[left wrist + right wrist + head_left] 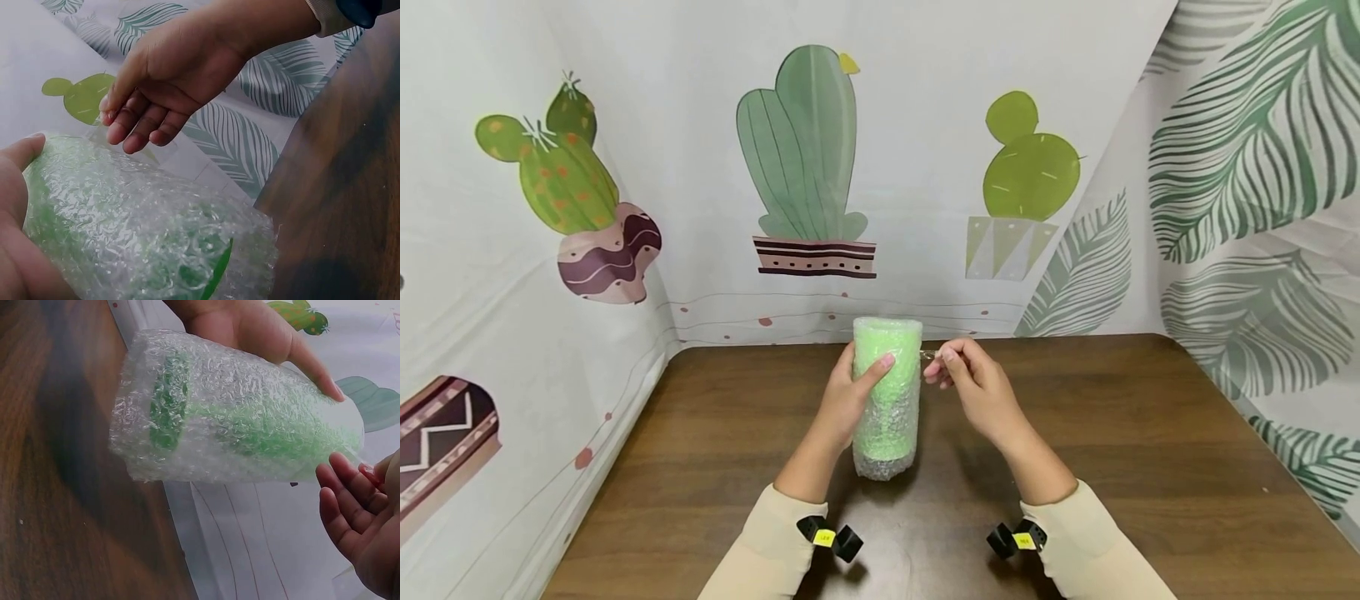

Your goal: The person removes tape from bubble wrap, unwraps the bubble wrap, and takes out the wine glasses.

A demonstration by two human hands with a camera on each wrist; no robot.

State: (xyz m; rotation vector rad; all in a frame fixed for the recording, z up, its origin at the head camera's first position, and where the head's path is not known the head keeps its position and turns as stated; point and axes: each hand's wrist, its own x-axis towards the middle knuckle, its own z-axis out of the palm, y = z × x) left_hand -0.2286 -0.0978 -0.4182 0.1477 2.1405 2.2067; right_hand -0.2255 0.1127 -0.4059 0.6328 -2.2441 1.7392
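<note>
1. Bearings taken from the head view, twelve o'clock straight ahead of the person. Green bubble-wrapped cylinder [891, 400] at the centre, in front of the person, over the far half of the worktop [722, 467]. Long axis ran roughly twelve to six. Contact of its lower end with the worktop: could not tell.
2. Left hand [847, 396] on the cylinder's nine o'clock side, curled round it, thumb laid across the near face toward two o'clock.
3. Right hand [977, 379] just off the cylinder, between two and three o'clock. Thumb and forefinger pinched a thin clear strip [928, 355]; other fingers loosely bent, apart from the wrap.
4. Strip bridged the short gap between the cylinder's upper edge and the right fingertips.
5. Right wrist view: dark green band [169, 403] under the wrap near the lower end, clear wrap reaching beyond it.
6. Cream sleeves [775, 542] at seven and five o'clock, a black wrist camera on each.
7. Printed backdrop behind: tall cactus [812, 150] at eleven, rounder cactus [1030, 179] at one.
</note>
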